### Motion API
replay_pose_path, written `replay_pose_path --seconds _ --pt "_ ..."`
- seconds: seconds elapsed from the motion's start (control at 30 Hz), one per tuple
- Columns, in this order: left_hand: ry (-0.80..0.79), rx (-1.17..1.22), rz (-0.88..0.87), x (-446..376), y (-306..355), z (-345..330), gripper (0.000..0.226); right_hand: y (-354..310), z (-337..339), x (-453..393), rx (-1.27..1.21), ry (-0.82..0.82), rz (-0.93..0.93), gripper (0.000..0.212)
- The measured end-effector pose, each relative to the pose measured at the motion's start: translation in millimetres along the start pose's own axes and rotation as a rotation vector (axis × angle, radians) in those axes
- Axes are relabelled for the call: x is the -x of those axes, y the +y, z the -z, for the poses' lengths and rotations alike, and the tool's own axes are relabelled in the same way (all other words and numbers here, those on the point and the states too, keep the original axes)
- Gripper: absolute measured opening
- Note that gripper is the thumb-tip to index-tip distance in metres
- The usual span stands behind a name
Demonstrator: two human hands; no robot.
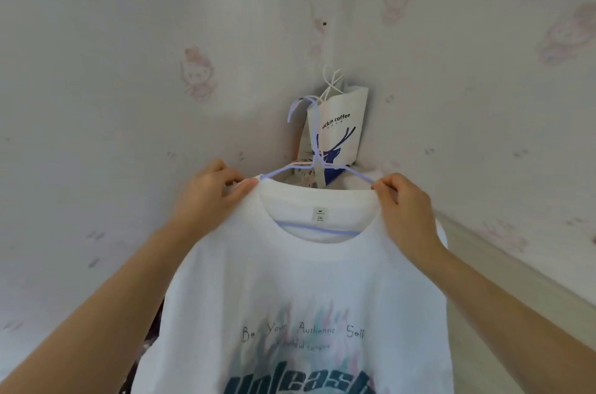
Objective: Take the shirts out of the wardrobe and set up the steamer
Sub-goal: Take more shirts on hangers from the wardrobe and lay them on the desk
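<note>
The left hand point(213, 190) and the right hand point(398, 200) each pinch one shoulder of the white shirt point(306, 290) — held up in front of the wall, likely so it stays flat on its blue hanger point(317, 167).

**A pale surface in the corner, with a paper bag on it**

Just right of the middle of the frame, where two patterned walls point(135, 77) meet, a small piece of a pale surface point(371, 175) shows. What kind of surface it is, I cannot tell. A white paper bag point(342, 126) with a blue deer print and the words "coffee" stands upright there in the corner; a white shirt point(309, 280) hides its base.
</note>
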State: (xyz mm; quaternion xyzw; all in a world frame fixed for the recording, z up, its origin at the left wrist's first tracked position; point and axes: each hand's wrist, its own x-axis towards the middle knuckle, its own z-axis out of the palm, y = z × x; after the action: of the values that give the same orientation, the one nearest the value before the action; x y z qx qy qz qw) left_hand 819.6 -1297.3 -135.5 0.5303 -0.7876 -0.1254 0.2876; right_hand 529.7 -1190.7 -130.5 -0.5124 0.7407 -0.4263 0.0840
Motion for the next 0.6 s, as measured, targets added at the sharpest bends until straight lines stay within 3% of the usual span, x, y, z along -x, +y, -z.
replay_pose_path --seconds 0.07,0.2,0.27,0.6 --pt "-0.101 0.006 0.091 -4.1 -28.0 -13.9 0.027 22.2 -20.4 -9.1 0.004 -0.029 -0.034 0.015" --pt "-0.306 0.032 0.256 -3.1 -68.2 -41.1 0.047 61.9 -61.1 -19.4 0.019 -0.094 -0.056 0.014" --pt "-0.381 0.078 0.306 1.1 -79.9 -58.5 0.044 77.7 -78.7 -22.7 0.031 -0.126 -0.053 0.014" --pt "-0.316 0.213 0.473 16.1 -118.1 -130.5 0.017 135.5 -130.9 -40.8 0.094 -0.252 -0.050 0.013"
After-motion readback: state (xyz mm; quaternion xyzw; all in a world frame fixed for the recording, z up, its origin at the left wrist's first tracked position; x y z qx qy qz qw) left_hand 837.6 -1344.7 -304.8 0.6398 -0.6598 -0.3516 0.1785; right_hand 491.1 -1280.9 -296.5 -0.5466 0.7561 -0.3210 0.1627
